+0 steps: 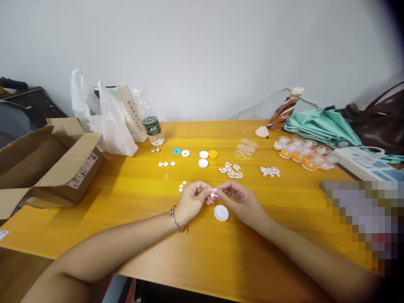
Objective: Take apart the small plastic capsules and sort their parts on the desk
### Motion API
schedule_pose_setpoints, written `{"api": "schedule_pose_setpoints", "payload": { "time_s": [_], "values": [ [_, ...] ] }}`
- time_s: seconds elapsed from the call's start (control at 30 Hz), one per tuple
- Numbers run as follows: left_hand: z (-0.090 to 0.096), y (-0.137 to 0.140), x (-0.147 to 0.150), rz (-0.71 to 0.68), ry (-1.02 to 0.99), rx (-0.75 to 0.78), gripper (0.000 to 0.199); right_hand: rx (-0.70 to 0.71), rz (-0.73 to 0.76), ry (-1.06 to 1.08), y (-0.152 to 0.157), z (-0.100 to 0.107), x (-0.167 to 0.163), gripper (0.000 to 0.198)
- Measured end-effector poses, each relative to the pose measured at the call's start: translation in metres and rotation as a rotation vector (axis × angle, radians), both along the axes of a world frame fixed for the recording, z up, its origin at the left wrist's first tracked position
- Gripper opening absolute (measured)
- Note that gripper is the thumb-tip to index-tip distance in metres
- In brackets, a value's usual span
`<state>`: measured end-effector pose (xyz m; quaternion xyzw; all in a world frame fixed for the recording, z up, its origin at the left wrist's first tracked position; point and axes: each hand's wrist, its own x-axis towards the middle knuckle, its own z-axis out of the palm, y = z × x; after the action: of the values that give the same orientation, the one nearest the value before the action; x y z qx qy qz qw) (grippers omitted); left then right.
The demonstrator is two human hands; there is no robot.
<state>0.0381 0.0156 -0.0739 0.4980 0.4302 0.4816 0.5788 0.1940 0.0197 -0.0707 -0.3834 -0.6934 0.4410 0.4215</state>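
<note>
Between the fingertips of both hands is a small white plastic part (215, 193), mostly covered by the fingers. My left hand (195, 199) pinches it from the left, and my right hand (241, 200) pinches it from the right. Just below them a round white disc (221, 213) lies flat on the table. Beyond my hands are several white openwork pieces (232, 170) and a further cluster of white pieces (270, 171). Small white round pieces (182, 186) lie by my left hand. White caps (203, 155), an orange cap (213, 154) and a teal cap (177, 151) sit farther back.
On the left stand an open cardboard box (85, 168), a white plastic bag (115, 126) and a water bottle (151, 126). Clear rings (246, 148), orange-based clear containers (304, 153), a brown drink bottle (285, 110) and a teal cloth item (322, 126) are at the right.
</note>
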Motion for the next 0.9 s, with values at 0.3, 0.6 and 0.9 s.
{"api": "schedule_pose_setpoints", "payload": {
  "time_s": [0.3, 0.6, 0.9],
  "values": [
    [-0.002, -0.004, 0.002, 0.023, 0.021, 0.086, 0.032, 0.175, -0.025, -0.17, -0.004, 0.007, 0.001, 0.01],
    [-0.003, -0.004, 0.002, 0.051, 0.041, 0.082, 0.029, 0.161, -0.013, -0.154, -0.002, 0.003, 0.001, 0.013],
    [0.0, -0.004, 0.0, 0.071, 0.029, 0.048, 0.028, 0.434, -0.378, -0.272, 0.032, 0.008, 0.033, 0.013]
  ]
}}
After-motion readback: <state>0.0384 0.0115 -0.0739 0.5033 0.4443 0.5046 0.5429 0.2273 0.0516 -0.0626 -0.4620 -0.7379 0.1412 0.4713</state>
